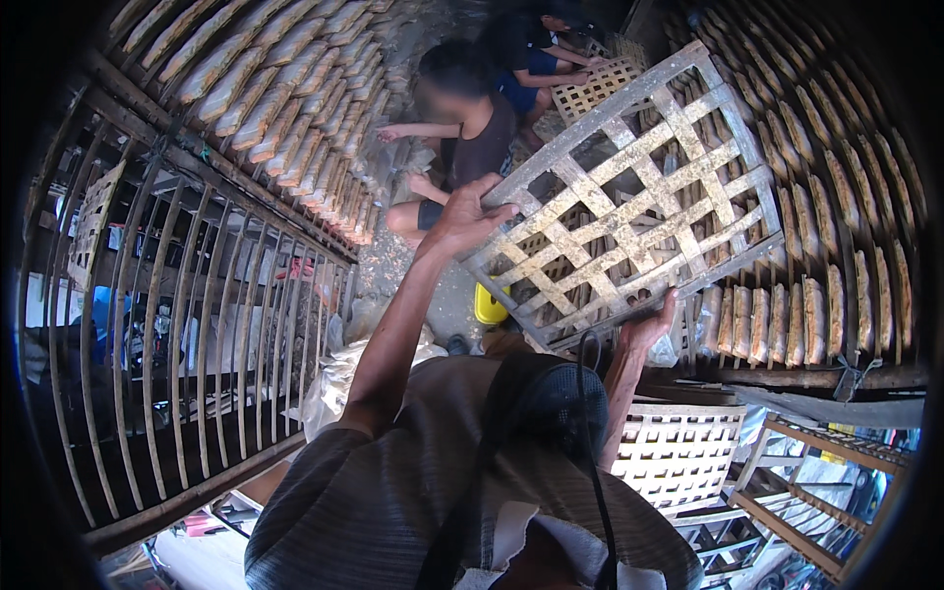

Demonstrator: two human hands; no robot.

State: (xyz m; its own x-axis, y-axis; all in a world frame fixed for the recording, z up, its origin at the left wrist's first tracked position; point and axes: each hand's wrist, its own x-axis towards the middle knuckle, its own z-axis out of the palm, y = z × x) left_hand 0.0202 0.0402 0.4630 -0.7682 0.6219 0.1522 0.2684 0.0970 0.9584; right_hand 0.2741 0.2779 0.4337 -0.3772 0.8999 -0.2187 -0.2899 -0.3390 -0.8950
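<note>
Lattice tray [629,192] of pale, flour-dusted woven slats, tilted; left hand [464,218] and right hand [651,327] clasping opposite edges

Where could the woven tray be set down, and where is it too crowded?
Free: the bare slats of the left rack, below its filled rows. Crowded: the right rack under the tray, lined with flat cakes, and the floor ahead, where two people sit. Both hands grip the tray.

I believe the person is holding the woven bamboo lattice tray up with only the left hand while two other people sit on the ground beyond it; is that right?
Not quite: both hands hold the lattice tray. The left hand grips its left corner and the right hand supports its lower edge, as the head view shows. Two other people do sit on the ground beyond it.
</note>
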